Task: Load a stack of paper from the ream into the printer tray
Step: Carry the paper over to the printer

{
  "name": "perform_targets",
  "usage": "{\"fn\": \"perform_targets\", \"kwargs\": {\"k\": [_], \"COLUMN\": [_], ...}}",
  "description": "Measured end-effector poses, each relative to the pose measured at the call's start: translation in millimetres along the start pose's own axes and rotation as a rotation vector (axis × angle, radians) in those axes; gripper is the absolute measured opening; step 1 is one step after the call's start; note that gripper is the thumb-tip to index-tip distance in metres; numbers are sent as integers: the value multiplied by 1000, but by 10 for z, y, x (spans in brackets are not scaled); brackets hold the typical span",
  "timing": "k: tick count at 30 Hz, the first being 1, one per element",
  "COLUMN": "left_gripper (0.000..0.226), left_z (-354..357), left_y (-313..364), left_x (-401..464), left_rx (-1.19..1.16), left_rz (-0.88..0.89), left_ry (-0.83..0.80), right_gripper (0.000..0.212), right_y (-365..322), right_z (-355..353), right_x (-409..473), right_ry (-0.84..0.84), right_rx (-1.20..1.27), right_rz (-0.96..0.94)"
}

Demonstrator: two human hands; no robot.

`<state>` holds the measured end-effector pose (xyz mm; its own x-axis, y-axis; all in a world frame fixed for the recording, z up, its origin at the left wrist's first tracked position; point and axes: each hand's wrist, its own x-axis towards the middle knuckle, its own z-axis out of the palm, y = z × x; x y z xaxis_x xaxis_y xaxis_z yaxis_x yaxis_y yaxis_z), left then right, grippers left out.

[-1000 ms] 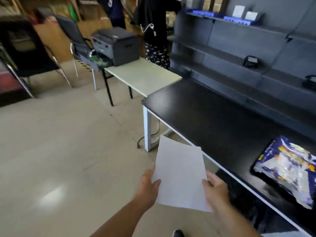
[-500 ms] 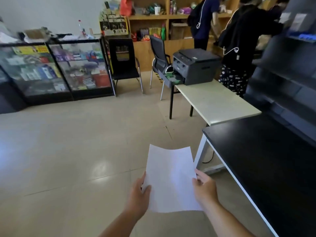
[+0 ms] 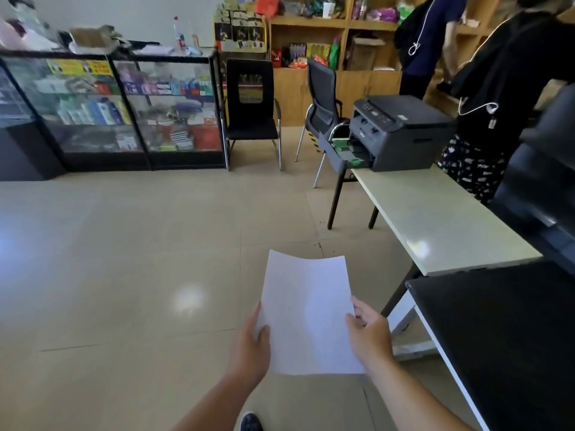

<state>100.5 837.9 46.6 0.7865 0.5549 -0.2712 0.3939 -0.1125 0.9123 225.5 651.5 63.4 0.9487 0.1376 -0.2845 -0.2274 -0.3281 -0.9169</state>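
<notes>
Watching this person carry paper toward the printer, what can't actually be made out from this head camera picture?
- Thickness of the paper: only its flat top face shows.
- Left hand and right hand: their fingers are hidden under the paper.
- Printer tray: pulled open, but too far and small to tell if it holds paper.
- The ream: outside the picture.
- The two people by the printer: cut off by the top edge.

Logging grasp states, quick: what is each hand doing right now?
Left hand: closed on the paper stack, left edge.
Right hand: closed on its right edge.
</notes>
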Motion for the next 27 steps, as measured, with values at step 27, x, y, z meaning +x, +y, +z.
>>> {"fn": "perform_targets", "kwargs": {"k": [27], "left_gripper": [62], "left_z": [-439], "left_y": [1089], "left_x": [4854], "left_rx": [-33], "left_rz": [66], "left_ry": [45], "right_gripper": [49], "right_y": [-1743], "right_z": [1819], "right_x": [4219], "right_ry": [-28], "right_rx": [-1], "right_rz": [-9]}}
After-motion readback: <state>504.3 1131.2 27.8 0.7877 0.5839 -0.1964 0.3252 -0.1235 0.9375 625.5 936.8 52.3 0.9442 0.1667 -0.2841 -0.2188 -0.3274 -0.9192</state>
